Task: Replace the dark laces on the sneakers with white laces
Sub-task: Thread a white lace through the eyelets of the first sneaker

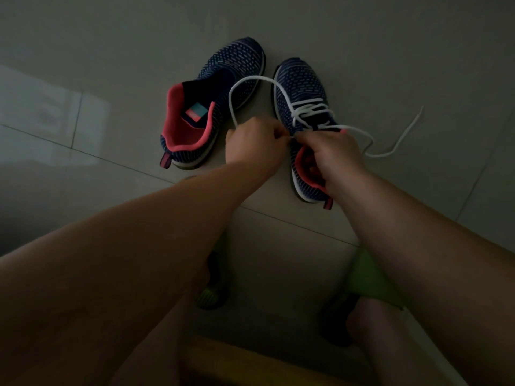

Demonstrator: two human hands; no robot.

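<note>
Left hand (252,140): pinches white lace (248,82)
Right hand (333,154): pinches lace at right sneaker (299,87)
Left sneaker (211,101): unlaced, on floor (83,176)

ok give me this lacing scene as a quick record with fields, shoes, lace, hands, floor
right shoe: on the floor, white lace threaded through its lower eyelets
left shoe: beside it, no lace visible
lace ends: one loops up over both shoes to the left hand, the other trails on the floor to the right
left hand: pinches the lace
right hand: pinches the lace at the shoe's collar
floor: pale tiles, dim light
</note>
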